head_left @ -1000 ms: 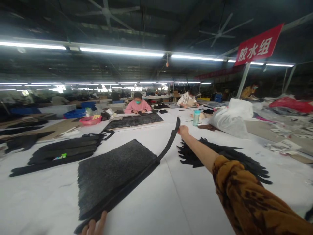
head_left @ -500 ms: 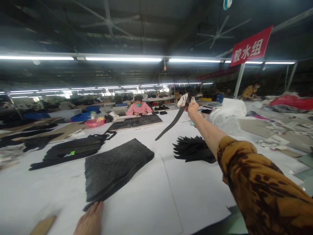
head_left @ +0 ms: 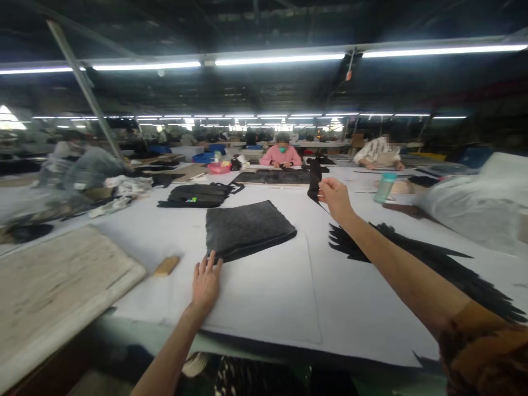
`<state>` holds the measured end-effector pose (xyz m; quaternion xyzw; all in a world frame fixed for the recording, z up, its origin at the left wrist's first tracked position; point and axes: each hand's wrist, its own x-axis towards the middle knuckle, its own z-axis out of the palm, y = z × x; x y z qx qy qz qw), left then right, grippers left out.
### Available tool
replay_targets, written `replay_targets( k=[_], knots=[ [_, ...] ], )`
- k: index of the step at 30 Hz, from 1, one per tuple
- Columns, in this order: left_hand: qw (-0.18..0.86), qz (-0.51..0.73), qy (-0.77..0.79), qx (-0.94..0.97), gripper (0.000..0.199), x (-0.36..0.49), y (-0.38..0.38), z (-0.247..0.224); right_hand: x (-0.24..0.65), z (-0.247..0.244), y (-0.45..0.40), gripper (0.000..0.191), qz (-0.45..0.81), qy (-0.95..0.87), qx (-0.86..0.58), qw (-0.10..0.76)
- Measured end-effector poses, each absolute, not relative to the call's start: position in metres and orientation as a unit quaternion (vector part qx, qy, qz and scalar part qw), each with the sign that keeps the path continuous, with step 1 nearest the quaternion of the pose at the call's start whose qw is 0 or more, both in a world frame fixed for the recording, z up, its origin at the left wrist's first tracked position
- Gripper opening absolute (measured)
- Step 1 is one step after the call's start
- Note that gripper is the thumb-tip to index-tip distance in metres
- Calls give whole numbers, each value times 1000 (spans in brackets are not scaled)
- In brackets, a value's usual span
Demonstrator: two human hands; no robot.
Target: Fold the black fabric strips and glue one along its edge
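Observation:
My right hand (head_left: 335, 199) is raised over the table with its fingers pinched on a black strip (head_left: 314, 179), which stands up from the grip and curves at its lower end. Flat on the white table, my left hand (head_left: 206, 280) has its fingers spread and its fingertips at the near left corner of a stack of dark grey pieces (head_left: 249, 228). Beneath my right forearm lies a fanned pile of black pointed strips (head_left: 429, 258), partly covered by the arm.
A tan block (head_left: 166, 266) lies left of my left hand, near a pale board (head_left: 61, 291). Farther back are black pieces (head_left: 193, 194), a pink basin (head_left: 218, 168), a teal bottle (head_left: 385, 187) and clear plastic (head_left: 474, 192). Two people work across the table.
The view has swung left and down. My right hand has come lower and closer with the black strip, which now points upward. My left hand remains by the stack's near corner.

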<state>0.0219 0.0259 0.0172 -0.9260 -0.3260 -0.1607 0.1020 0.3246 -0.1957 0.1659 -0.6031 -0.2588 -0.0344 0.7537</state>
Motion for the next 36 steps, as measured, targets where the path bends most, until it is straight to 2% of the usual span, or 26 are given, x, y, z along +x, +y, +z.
replay_targets(
  k=[3,6,9,10,12,16,20,25,28,32,36],
  knots=[
    [-20,-237,-338,-910,44,16,12,22,267,134,-177,10,-48,-393,-647,652],
    [-323,-244,-362,-840,33,4,-12,30,209,86,-160,14,-103,-491,-678,537],
    [-630,-187,-362,-661,46,-11,-33,37,161,33,-146,24,-161,-592,-686,391],
    [-685,-174,-372,-602,49,-17,-38,38,147,18,-144,26,-175,-628,-680,337],
    [-727,-164,-400,-534,46,-27,-44,37,126,-4,-143,23,-185,-695,-650,244],
    [-678,-184,-427,-569,27,-44,-44,29,106,-17,-149,14,-146,-776,-592,164],
    [-604,-193,-416,-652,34,-48,-49,19,111,-11,-157,10,-108,-795,-581,136],
    [-381,-206,-442,-786,42,-40,-63,14,134,-5,-155,24,-61,-720,-657,214],
    [-284,-199,-460,-818,46,-32,-68,10,140,0,-146,24,14,-708,-653,270],
    [-272,-226,-447,-822,42,-29,-67,0,134,1,-131,20,74,-744,-620,240],
    [-282,-244,-435,-820,32,-34,-62,-8,125,-9,-120,14,36,-750,-629,201]
  ],
)
